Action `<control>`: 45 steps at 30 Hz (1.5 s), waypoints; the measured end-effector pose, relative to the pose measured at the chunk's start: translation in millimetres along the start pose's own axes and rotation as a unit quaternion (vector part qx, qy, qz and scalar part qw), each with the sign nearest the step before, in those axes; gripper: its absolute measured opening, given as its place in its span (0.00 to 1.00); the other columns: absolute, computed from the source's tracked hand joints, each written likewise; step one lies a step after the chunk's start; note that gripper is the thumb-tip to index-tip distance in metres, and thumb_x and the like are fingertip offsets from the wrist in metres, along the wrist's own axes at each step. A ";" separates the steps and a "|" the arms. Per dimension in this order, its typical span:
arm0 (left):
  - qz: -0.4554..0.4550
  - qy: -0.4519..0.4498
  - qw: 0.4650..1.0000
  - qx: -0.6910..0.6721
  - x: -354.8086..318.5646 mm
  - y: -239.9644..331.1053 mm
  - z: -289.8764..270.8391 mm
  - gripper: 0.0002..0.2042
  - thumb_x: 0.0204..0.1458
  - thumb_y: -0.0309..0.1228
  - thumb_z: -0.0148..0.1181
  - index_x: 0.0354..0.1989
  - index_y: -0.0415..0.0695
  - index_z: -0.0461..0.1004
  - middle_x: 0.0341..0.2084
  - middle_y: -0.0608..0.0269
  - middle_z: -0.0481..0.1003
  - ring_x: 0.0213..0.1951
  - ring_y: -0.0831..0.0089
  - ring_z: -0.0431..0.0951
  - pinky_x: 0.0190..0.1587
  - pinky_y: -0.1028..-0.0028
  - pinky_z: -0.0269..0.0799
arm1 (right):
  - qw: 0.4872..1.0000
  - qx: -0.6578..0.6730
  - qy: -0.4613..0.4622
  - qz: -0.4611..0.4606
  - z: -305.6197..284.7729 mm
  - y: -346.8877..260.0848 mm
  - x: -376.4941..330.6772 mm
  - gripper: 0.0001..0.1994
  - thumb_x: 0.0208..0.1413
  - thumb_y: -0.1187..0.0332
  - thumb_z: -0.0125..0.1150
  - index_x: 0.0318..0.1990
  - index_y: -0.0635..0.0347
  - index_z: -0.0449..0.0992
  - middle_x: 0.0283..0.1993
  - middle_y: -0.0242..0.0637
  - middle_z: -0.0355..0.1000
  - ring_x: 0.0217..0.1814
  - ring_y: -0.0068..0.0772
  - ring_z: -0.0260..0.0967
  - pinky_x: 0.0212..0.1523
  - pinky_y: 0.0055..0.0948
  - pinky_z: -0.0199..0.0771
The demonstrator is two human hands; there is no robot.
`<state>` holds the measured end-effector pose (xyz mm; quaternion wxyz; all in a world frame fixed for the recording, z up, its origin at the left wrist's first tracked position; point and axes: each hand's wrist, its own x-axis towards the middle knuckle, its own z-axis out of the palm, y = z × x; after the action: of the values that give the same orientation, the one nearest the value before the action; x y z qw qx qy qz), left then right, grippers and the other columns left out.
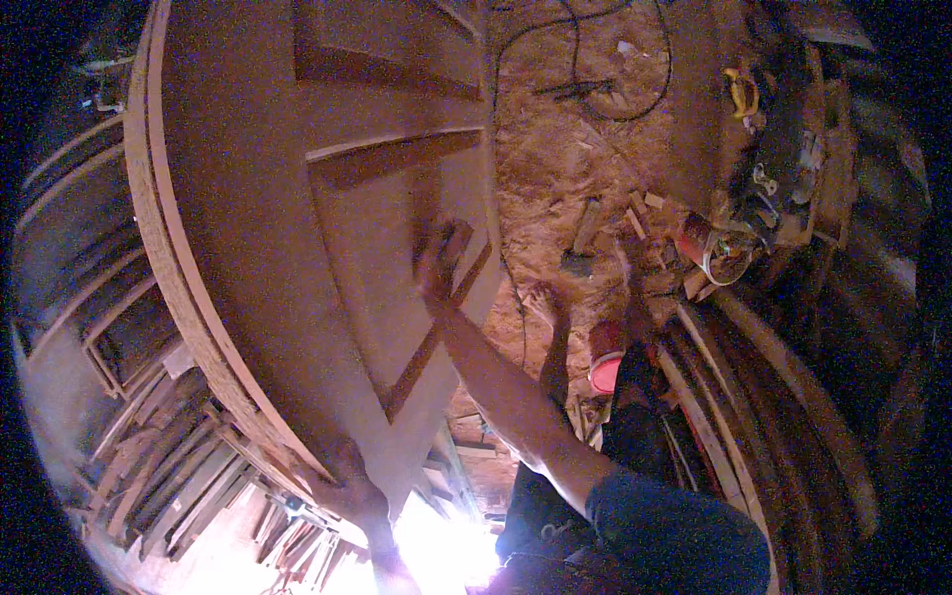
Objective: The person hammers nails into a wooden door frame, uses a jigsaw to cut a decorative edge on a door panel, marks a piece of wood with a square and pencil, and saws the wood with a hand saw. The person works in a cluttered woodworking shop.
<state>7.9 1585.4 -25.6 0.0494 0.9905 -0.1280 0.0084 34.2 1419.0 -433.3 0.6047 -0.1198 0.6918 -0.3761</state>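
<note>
A large wooden panel (268,198) with raised strips and recessed fields fills the left and middle of the view. My right hand (436,268) presses a small sanding block (454,243) against a dark strip on the panel. My left hand (342,481) grips the panel's near edge at the lower left. My right arm comes in from the lower right in a blue sleeve.
Sawdust covers the floor (565,159) with a black cable (595,69) looping over it. Wood offcuts (615,228), a red bucket (605,362) and a tin (709,248) lie to the right. Stacked wooden slats (178,476) lie at lower left, long boards (754,397) at right.
</note>
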 end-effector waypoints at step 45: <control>0.090 -0.045 0.995 -0.008 -14.7 46.2 3.0 0.46 0.58 0.50 0.63 0.72 0.27 0.48 0.69 0.36 0.56 0.71 0.50 0.54 0.73 0.59 0.45 | 0.957 -0.070 -0.221 -0.174 -7.2 -104.1 -105.3 0.21 0.69 0.56 0.46 0.60 0.62 0.62 0.61 0.49 0.57 0.68 0.45 0.52 0.69 0.47 0.49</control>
<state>-18.0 1544.4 -24.6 0.0507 0.9740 -0.2184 -0.0325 22.7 1415.4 -285.6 0.6576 -0.3612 0.5338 -0.3901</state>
